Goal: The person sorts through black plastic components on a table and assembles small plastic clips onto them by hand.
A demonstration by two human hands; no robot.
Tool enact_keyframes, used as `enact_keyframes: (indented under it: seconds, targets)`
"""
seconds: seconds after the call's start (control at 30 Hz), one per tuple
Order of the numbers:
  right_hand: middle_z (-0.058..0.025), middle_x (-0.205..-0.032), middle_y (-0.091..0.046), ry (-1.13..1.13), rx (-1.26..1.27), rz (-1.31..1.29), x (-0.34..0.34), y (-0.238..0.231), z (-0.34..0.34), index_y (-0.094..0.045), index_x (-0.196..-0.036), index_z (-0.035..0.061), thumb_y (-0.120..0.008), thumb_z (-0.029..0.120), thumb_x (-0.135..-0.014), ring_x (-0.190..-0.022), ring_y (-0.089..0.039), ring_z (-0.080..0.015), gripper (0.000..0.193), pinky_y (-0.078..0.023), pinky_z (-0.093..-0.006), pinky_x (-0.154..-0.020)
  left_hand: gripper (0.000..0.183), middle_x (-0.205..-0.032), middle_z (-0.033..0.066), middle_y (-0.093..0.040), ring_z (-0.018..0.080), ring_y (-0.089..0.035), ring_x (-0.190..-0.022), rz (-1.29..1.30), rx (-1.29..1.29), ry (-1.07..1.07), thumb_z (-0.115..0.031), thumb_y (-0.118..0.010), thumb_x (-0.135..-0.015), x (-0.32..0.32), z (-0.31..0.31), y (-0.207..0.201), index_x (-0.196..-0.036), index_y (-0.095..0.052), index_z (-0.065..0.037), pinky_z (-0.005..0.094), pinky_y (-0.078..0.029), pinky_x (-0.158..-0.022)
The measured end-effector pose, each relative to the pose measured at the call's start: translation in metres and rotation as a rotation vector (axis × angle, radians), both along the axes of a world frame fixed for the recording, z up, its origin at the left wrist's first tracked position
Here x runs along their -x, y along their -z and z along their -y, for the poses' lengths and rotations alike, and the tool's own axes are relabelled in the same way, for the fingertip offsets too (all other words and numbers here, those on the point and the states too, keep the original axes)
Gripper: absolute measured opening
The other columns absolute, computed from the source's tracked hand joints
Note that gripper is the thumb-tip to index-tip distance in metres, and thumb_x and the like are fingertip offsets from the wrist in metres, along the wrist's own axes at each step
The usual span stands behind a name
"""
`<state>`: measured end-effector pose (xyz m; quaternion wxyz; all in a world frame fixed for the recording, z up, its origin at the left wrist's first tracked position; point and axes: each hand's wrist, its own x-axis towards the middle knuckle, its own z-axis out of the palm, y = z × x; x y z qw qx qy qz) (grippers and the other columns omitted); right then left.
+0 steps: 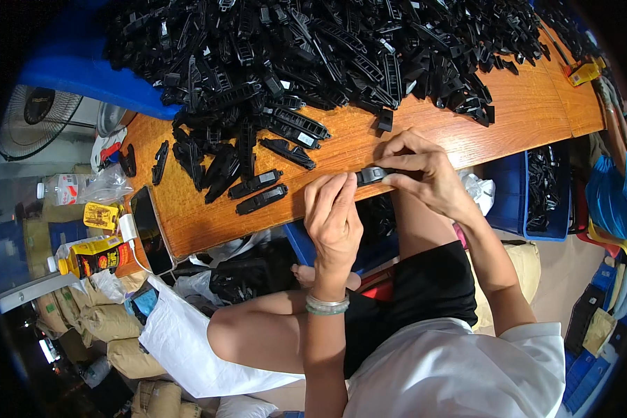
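Note:
Just over the table's near edge, a small black plastic part (pixel 371 175) is held level between my two hands. The fingertips of my left hand (pixel 333 212) pinch its left end, and a bracelet circles that wrist. From the other side, the thumb and fingers of my right hand (pixel 421 171) grip its right end. Left of my hands, two similar black parts (pixel 261 200) lie side by side on the wooden table (pixel 209 226). Beyond them spreads a large heap of black plastic parts (pixel 292 56).
A blue bin (pixel 505 191) with black parts stands below the table at the right. At the left are a phone-like dark device (pixel 151 226), a yellow-labelled bottle (pixel 94 256) and a fan (pixel 38 118). Another person's arm (pixel 613 122) shows at the far right, near a yellow-handled tool (pixel 585 72).

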<state>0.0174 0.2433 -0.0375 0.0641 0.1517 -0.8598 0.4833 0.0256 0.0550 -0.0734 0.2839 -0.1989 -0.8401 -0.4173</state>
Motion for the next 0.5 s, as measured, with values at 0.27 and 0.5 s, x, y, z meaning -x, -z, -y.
enact_keyframes:
  seconds: [0.27,0.5]
  targets:
    - [-0.0151,-0.097,-0.061,-0.161,0.077,0.136,-0.018,0.000,-0.002,-0.068,-0.103,-0.0029,-0.066,0.000,-0.080,-0.091,-0.061,-0.0311,0.024,-0.049,-0.0387,-0.081,0.017,-0.092,0.0120,-0.064,0.0284,-0.059,-0.086,0.035,-0.017,-0.030,0.007,-0.065,-0.079,0.008,0.020,-0.010,-0.095,-0.069,0.004,0.0365,-0.048,-0.077]
    - [-0.0152,-0.118,-0.059,0.212,-0.476,-0.127,0.024,0.002,-0.011,-0.067,-0.116,0.0080,-0.062,0.005,-0.083,-0.117,-0.053,-0.0310,0.033,-0.045,-0.0313,-0.091,0.028,-0.105,0.0157,-0.061,0.0330,-0.055,-0.098,-0.028,0.424,-0.059,0.006,-0.068,-0.074,0.044,0.028,-0.024,-0.102,-0.068,0.000,0.0414,-0.046,-0.084]
